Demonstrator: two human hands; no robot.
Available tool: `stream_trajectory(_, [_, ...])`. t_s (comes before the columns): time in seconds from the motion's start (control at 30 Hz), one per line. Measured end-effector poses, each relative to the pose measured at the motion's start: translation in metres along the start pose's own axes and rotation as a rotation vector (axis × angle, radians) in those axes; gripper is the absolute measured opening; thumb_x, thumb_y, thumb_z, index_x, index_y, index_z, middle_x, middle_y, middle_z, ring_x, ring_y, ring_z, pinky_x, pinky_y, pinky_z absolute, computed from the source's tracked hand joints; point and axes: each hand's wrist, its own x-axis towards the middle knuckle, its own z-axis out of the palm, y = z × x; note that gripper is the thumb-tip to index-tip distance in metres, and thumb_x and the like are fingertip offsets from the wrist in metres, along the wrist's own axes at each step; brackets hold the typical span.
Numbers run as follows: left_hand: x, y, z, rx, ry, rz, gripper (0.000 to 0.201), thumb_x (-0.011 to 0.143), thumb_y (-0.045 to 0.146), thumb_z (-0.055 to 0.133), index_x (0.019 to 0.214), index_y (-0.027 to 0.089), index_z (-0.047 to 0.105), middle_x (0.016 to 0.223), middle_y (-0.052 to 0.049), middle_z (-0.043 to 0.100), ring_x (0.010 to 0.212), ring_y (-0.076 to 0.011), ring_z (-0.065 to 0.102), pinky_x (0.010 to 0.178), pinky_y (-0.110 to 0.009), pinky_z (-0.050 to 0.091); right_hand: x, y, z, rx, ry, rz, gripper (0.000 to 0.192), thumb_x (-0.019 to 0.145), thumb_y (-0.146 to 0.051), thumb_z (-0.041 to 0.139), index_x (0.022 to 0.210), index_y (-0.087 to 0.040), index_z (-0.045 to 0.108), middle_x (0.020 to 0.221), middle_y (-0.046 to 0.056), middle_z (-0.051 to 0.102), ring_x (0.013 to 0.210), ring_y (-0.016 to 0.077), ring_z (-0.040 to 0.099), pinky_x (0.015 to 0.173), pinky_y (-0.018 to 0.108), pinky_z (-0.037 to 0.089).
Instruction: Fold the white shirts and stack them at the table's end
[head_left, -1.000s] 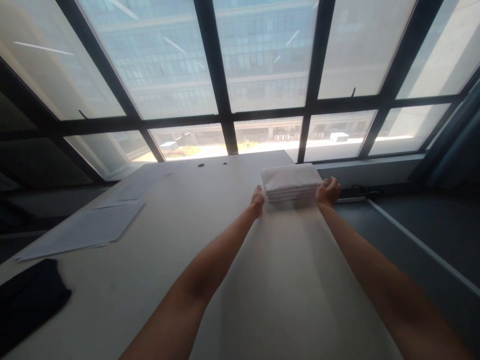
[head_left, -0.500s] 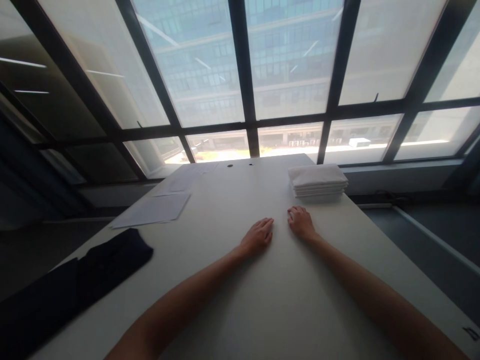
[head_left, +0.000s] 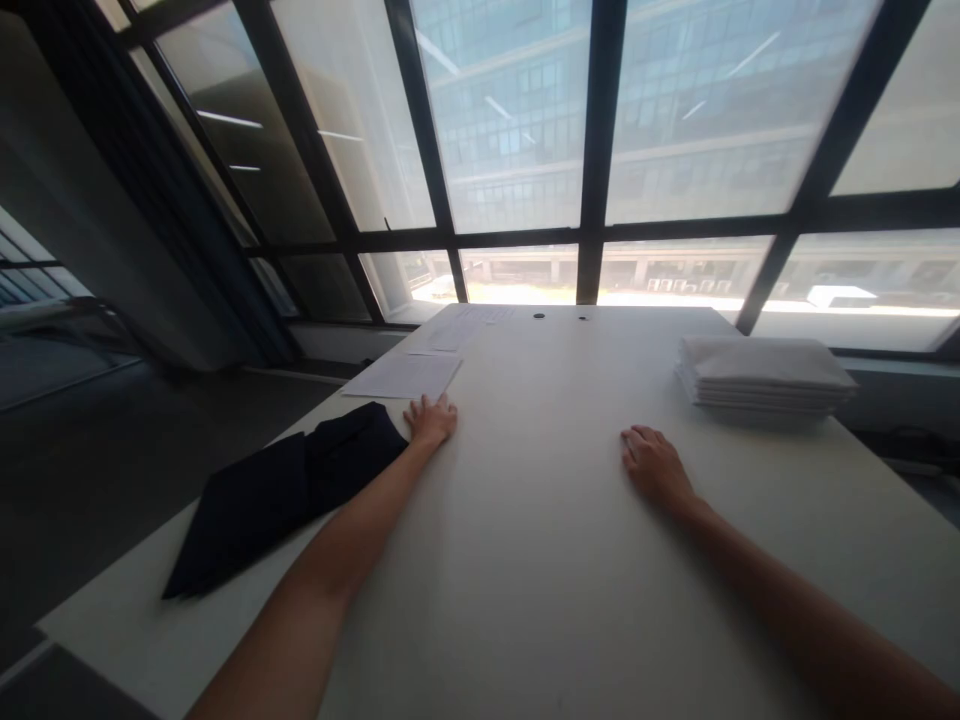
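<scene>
Our left hand [head_left: 430, 418] lies flat, holding nothing, at the dark cloth's [head_left: 285, 492] two o'clock corner; right hand [head_left: 654, 466] rests empty on the surface [head_left: 540, 560]. We advise pinching that corner cleanly.

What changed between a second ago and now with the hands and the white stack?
Both hands let go of the white stack and drew back. The left hand then swung out left, landing flat beside the dark cloth. The right hand rests open on the table. The stack and papers stayed put.
</scene>
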Motion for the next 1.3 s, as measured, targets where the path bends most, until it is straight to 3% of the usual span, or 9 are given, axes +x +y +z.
stream_trajectory(0.27, [0.039, -0.027, 0.004, 0.07, -0.024, 0.028, 0.058, 0.1, 0.047, 0.032, 0.151, 0.024, 0.048, 0.162, -0.013, 0.036, 0.149, -0.0388, 0.029, 0.119, -0.053, 0.022, -0.002, 0.002, 0.0, -0.006, 0.026, -0.025, 0.039, 0.094, -0.021, 0.046, 0.126, -0.011, 0.066, 0.132, 0.018, 0.062, 0.121, 0.0302, 0.055, 0.106, 0.041, 0.04])
stream_trajectory(0.5, [0.034, -0.024, -0.001, 0.071, 0.009, 0.08, 0.052, 0.1, 0.038, 0.034, 0.143, 0.018, 0.055, 0.16, -0.014, 0.039, 0.146, -0.034, 0.034, 0.118, -0.05, 0.026, -0.003, 0.001, -0.002, -0.009, 0.027, -0.026, 0.039, 0.095, -0.022, 0.046, 0.127, -0.011, 0.066, 0.133, 0.017, 0.063, 0.122, 0.0292, 0.056, 0.107, 0.039, 0.039])
stream_trajectory(0.67, [0.0, -0.009, -0.002, 0.075, 0.023, 0.145, 0.048, 0.1, 0.028, 0.032, 0.138, 0.011, 0.055, 0.156, -0.017, 0.044, 0.145, -0.0317, 0.036, 0.117, -0.05, 0.028, -0.003, 0.001, -0.002, -0.023, 0.016, -0.029, 0.039, 0.095, -0.022, 0.046, 0.127, -0.012, 0.066, 0.132, 0.017, 0.063, 0.121, 0.0285, 0.056, 0.106, 0.037, 0.039])
stream_trajectory(0.8, [-0.047, -0.003, 0.001, 0.066, -0.006, 0.249, 0.05, 0.101, 0.028, 0.034, 0.144, 0.01, 0.05, 0.159, -0.016, 0.042, 0.148, -0.0283, 0.035, 0.12, -0.045, 0.026, -0.004, 0.002, -0.003, -0.033, 0.019, -0.039, 0.039, 0.095, -0.023, 0.045, 0.127, -0.011, 0.065, 0.132, 0.017, 0.064, 0.12, 0.0286, 0.057, 0.105, 0.038, 0.041])
stream_trajectory(1.0, [-0.116, -0.04, -0.013, 0.042, 0.032, 0.452, 0.052, 0.099, 0.03, 0.04, 0.147, 0.012, 0.05, 0.154, -0.012, 0.049, 0.145, -0.0207, 0.04, 0.122, -0.031, 0.024, -0.007, 0.006, 0.001, -0.037, 0.018, -0.076, 0.037, 0.096, -0.023, 0.045, 0.124, -0.011, 0.066, 0.129, 0.017, 0.065, 0.115, 0.0279, 0.059, 0.1, 0.038, 0.043])
stream_trajectory(1.07, [-0.123, -0.065, -0.024, 0.056, 0.143, 0.393, 0.053, 0.097, 0.027, 0.04, 0.148, 0.011, 0.049, 0.153, -0.013, 0.05, 0.145, -0.0226, 0.04, 0.123, -0.035, 0.023, -0.007, 0.008, 0.003, -0.04, 0.02, -0.08, 0.036, 0.096, -0.023, 0.045, 0.124, -0.012, 0.066, 0.128, 0.017, 0.065, 0.113, 0.0278, 0.06, 0.099, 0.038, 0.044])
stream_trajectory(1.13, [-0.122, -0.091, -0.035, 0.087, 0.212, 0.198, 0.055, 0.098, 0.029, 0.039, 0.149, 0.011, 0.047, 0.156, -0.014, 0.046, 0.147, -0.0272, 0.036, 0.124, -0.043, 0.023, -0.007, 0.01, 0.005, -0.044, 0.021, -0.087, 0.036, 0.096, -0.024, 0.045, 0.123, -0.011, 0.066, 0.128, 0.017, 0.065, 0.113, 0.0282, 0.06, 0.098, 0.038, 0.044])
stream_trajectory(1.23, [-0.114, -0.117, -0.047, 0.121, 0.078, -0.052, 0.062, 0.101, 0.043, 0.032, 0.155, 0.013, 0.041, 0.162, -0.014, 0.036, 0.15, -0.0343, 0.029, 0.122, -0.054, 0.021, -0.008, 0.011, 0.006, -0.049, 0.023, -0.09, 0.037, 0.097, -0.024, 0.045, 0.124, -0.011, 0.066, 0.127, 0.017, 0.065, 0.112, 0.0284, 0.06, 0.096, 0.038, 0.044])
stream_trajectory(1.3, [-0.112, -0.121, -0.05, 0.144, -0.054, -0.076, 0.071, 0.101, 0.054, 0.027, 0.159, 0.014, 0.032, 0.166, -0.015, 0.027, 0.153, -0.0356, 0.022, 0.122, -0.055, 0.017, -0.009, 0.01, 0.005, -0.053, 0.023, -0.084, 0.037, 0.097, -0.024, 0.045, 0.125, -0.011, 0.065, 0.127, 0.018, 0.065, 0.112, 0.0282, 0.061, 0.095, 0.038, 0.044])
